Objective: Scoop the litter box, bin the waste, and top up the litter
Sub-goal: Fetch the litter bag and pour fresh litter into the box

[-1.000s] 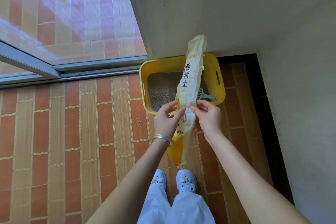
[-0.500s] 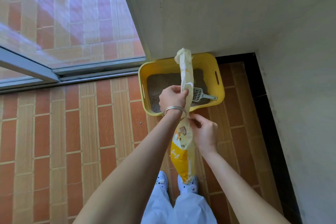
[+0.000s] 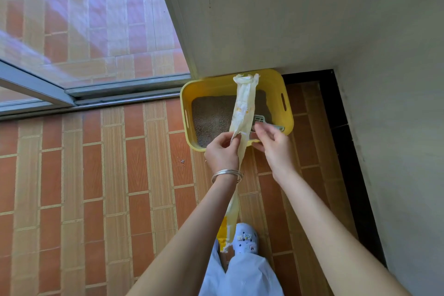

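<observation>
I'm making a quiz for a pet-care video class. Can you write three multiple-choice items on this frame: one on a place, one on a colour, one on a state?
1. Where does the scoop lie?
A. On the tiled floor
B. Inside the litter box
C. In the left hand

2. What colour is the litter box?
A. Yellow
B. Blue
C. Grey

3. What state is the litter bag in?
A. Lying flat on the floor
B. Standing full and sealed in the box
C. Limp and twisted narrow, held over the box

Answers:
1 B: its grey head rests on the litter at the box's right side.
2 A: rim and walls are yellow.
3 C: the left hand pinches it, and the right hand is beside it.
</observation>
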Demonstrator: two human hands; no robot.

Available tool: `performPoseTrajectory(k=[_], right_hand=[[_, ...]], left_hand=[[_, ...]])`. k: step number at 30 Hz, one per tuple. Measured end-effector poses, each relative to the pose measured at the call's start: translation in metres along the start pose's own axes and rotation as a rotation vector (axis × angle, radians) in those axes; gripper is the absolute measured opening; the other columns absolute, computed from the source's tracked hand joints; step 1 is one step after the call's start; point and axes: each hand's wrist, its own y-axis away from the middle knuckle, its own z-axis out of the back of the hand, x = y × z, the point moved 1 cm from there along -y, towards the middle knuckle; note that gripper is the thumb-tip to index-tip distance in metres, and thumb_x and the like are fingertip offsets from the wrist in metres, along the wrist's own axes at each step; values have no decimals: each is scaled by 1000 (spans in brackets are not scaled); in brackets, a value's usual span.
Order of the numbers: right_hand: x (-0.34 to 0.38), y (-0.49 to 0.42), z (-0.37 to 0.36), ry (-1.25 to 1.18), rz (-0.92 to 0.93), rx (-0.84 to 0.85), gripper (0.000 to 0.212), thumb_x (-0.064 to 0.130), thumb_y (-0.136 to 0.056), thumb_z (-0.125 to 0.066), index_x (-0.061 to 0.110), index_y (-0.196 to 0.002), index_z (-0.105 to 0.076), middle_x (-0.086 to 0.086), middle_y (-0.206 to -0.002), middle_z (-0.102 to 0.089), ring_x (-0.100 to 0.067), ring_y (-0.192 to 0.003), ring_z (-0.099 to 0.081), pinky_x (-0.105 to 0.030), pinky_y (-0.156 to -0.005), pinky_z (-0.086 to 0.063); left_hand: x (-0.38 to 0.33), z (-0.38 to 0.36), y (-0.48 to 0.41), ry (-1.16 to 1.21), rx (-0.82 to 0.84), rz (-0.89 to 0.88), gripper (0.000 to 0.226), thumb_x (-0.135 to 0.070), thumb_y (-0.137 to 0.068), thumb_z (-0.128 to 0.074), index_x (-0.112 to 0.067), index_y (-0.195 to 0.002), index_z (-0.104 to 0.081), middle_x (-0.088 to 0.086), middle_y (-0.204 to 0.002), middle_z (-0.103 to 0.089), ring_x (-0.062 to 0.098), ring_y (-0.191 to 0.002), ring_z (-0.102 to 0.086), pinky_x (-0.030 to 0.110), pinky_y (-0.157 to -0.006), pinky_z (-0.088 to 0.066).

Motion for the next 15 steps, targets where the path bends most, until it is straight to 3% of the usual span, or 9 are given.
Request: performPoseTrajectory(k=[2,5,11,13,15], right_hand=[[13,-9,-8,74,22,2,42,38,-83,-65,16,-118,-59,0,-113,-65,-14,-103,-62,-39,-88,-53],[28,-19,-19,290,35,-76,57,40,-75,-73,13,-121,-55,-1,-117,-61,-16,-106,-58,-37,-89,-50],[27,-16,-25,455,45,-195,16,17,-77,-68,10,-91,-69,-3,-87,-70,-19,-80,-65,-33,-68,-52],[21,-10,-22,424,62,-241,8,17,-78,-68,11,-84,-68,-1,-80,-69,-16,-71,-64,-27,-60,-48],[15,-2,-17,387,80,-259,6,16,-79,-70,11,-80,-67,2,-74,-66,-5,-62,-58,-17,-55,-42]], left_hand=[[9,2,5,21,-17,-10,14,-11,-80,-72,-23,-71,-71,-12,-65,-66,0,-60,-58,20,-65,-49],[18,3,14,58,-19,-11,8,-4,-80,-70,-12,-79,-73,-3,-70,-68,-5,-61,-58,13,-66,-47],[29,7,25,19,50,-48,10,2,-77,-71,-9,-78,-72,-3,-71,-67,-10,-61,-58,7,-64,-43],[30,11,25,4,150,-28,10,2,-76,-72,-7,-80,-72,-7,-71,-67,-10,-62,-59,7,-65,-44],[30,15,24,39,282,38,22,-1,-74,-75,-9,-94,-70,-4,-86,-70,-6,-76,-63,12,-74,-48]])
